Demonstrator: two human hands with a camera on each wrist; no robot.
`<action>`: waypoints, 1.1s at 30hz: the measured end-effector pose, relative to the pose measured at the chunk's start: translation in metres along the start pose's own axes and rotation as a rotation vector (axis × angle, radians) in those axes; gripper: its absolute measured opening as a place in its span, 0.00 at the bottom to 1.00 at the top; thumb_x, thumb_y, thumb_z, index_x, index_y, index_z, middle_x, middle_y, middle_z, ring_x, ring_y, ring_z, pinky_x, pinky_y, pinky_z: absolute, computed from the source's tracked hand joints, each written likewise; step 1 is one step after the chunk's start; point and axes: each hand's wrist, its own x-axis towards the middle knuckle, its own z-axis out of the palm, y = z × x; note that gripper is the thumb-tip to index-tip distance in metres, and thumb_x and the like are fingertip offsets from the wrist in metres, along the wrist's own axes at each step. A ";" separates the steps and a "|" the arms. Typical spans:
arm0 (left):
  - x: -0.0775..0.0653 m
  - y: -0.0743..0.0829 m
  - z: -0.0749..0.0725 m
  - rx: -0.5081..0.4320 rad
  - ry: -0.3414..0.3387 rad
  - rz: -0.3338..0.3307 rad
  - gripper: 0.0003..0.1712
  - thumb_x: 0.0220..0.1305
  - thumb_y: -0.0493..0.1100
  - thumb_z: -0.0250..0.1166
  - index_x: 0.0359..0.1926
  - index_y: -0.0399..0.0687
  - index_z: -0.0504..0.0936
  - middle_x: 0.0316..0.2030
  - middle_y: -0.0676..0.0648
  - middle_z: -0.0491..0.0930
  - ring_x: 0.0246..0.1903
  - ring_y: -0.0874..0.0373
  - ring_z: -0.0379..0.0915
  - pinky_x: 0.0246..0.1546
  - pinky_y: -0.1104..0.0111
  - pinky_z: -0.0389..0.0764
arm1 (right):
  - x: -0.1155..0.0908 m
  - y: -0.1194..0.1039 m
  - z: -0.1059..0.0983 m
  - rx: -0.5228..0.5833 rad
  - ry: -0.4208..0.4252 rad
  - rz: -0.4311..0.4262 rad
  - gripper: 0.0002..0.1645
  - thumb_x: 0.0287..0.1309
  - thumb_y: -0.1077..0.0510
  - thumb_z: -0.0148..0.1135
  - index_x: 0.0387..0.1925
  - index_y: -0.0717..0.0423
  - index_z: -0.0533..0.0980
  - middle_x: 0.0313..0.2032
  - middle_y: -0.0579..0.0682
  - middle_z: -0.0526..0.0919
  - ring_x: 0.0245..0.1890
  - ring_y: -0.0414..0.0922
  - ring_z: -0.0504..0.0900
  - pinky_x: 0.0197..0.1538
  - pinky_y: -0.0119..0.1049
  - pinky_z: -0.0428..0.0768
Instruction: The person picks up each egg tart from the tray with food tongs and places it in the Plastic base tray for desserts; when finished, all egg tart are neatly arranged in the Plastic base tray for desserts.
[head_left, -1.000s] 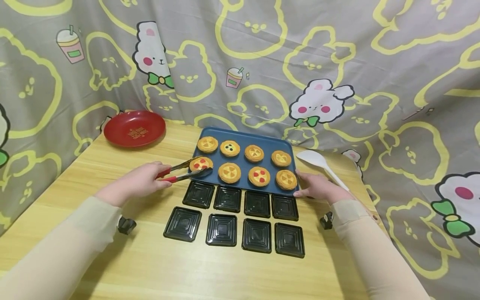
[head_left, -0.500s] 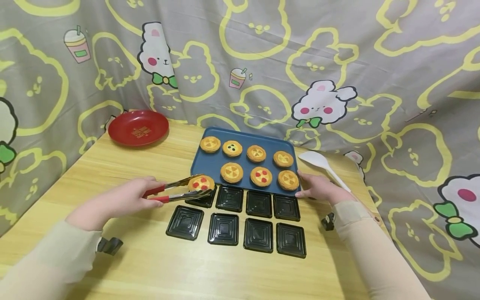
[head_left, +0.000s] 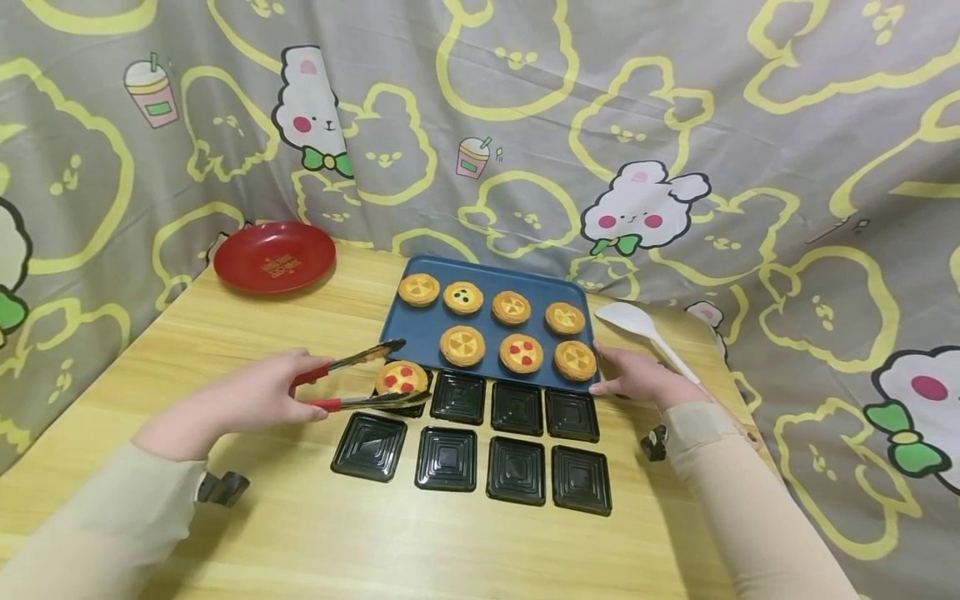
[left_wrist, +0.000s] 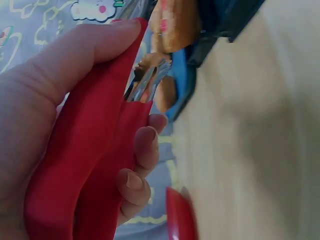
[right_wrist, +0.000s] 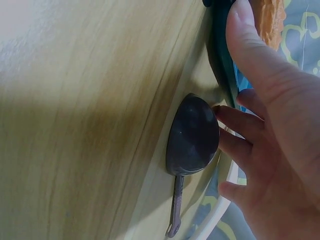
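Observation:
My left hand (head_left: 262, 393) holds red-handled tongs (head_left: 357, 402), its thumb on one handle and fingers on the other in the left wrist view. The tongs' tips stand apart, one on each side of an egg tart with red toppings (head_left: 400, 378). That tart sits over a square black plastic tray (head_left: 408, 411), largely covering it. At the near right corner of the blue baking tray (head_left: 427, 332), my right hand (head_left: 633, 372) grips the edge with thumb and forefinger. Several other egg tarts (head_left: 462, 346) lie on the baking tray in two rows.
Several square black plastic trays (head_left: 447, 459) lie in two rows in front of the baking tray. A red plate (head_left: 274, 258) is at the back left. A white ladle (head_left: 637, 320) lies on the right, and a dark scoop (right_wrist: 193, 135) lies below my right fingers. Patterned cloth (head_left: 517, 100) hangs behind.
The tongs have carried the red-topped tart off the front left of the baking tray onto a black tray, then spread apart around it. My right hand stays at the baking tray's corner.

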 end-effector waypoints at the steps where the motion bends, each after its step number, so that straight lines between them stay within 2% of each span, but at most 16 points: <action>1: 0.002 0.001 -0.002 0.006 0.019 0.002 0.40 0.49 0.49 0.79 0.59 0.30 0.77 0.36 0.46 0.76 0.30 0.56 0.68 0.32 0.60 0.72 | 0.000 0.000 0.000 -0.003 0.001 0.000 0.64 0.53 0.33 0.68 0.76 0.63 0.48 0.71 0.68 0.56 0.67 0.68 0.59 0.66 0.61 0.58; 4: 0.012 0.007 -0.006 0.026 0.064 -0.009 0.40 0.49 0.49 0.79 0.59 0.31 0.77 0.35 0.46 0.75 0.30 0.55 0.68 0.32 0.60 0.73 | 0.000 0.000 0.000 -0.014 0.002 -0.001 0.64 0.53 0.33 0.67 0.76 0.63 0.48 0.71 0.68 0.57 0.67 0.68 0.59 0.66 0.61 0.58; 9: 0.041 0.023 -0.003 0.072 0.094 -0.002 0.40 0.50 0.50 0.78 0.59 0.34 0.77 0.37 0.45 0.76 0.36 0.50 0.73 0.40 0.53 0.77 | -0.001 0.000 0.000 -0.008 0.001 0.006 0.63 0.54 0.34 0.68 0.76 0.62 0.48 0.71 0.67 0.56 0.68 0.67 0.58 0.66 0.60 0.57; 14: 0.070 0.035 0.007 0.087 0.059 -0.033 0.42 0.49 0.51 0.78 0.62 0.34 0.76 0.44 0.39 0.79 0.41 0.46 0.76 0.47 0.49 0.76 | 0.000 -0.002 0.000 0.008 -0.012 0.013 0.63 0.54 0.34 0.67 0.77 0.61 0.47 0.72 0.66 0.54 0.69 0.67 0.57 0.67 0.60 0.56; 18: 0.087 0.040 0.014 0.131 0.013 -0.059 0.45 0.50 0.51 0.76 0.64 0.30 0.73 0.46 0.36 0.80 0.37 0.48 0.75 0.44 0.52 0.77 | 0.000 -0.002 0.001 0.002 -0.015 0.022 0.64 0.53 0.33 0.67 0.77 0.60 0.47 0.72 0.66 0.54 0.68 0.67 0.58 0.67 0.59 0.56; 25: 0.098 0.046 0.016 0.174 -0.032 -0.069 0.44 0.53 0.50 0.75 0.66 0.32 0.71 0.52 0.36 0.80 0.38 0.49 0.75 0.40 0.56 0.75 | 0.001 -0.002 0.001 0.028 -0.007 0.023 0.64 0.52 0.34 0.68 0.77 0.61 0.47 0.72 0.65 0.54 0.68 0.67 0.58 0.67 0.60 0.55; 27: 0.099 0.048 0.016 0.176 -0.042 -0.064 0.41 0.54 0.50 0.74 0.64 0.33 0.73 0.49 0.38 0.81 0.36 0.50 0.74 0.37 0.58 0.74 | 0.001 -0.003 0.000 0.028 -0.005 0.023 0.63 0.52 0.35 0.68 0.76 0.61 0.48 0.72 0.65 0.54 0.68 0.67 0.58 0.67 0.60 0.55; 29: 0.101 0.050 0.016 0.173 -0.054 -0.056 0.35 0.55 0.49 0.74 0.60 0.35 0.78 0.40 0.42 0.83 0.32 0.52 0.73 0.33 0.60 0.72 | 0.001 -0.003 0.000 0.023 -0.004 0.022 0.64 0.52 0.34 0.68 0.76 0.62 0.48 0.72 0.65 0.54 0.68 0.67 0.58 0.67 0.60 0.56; 33: 0.102 0.054 0.016 0.161 -0.069 -0.036 0.23 0.57 0.48 0.73 0.51 0.41 0.83 0.25 0.51 0.76 0.25 0.55 0.69 0.27 0.63 0.69 | 0.001 -0.001 0.000 0.018 -0.004 0.029 0.64 0.52 0.34 0.68 0.76 0.61 0.48 0.72 0.65 0.55 0.68 0.67 0.59 0.67 0.60 0.56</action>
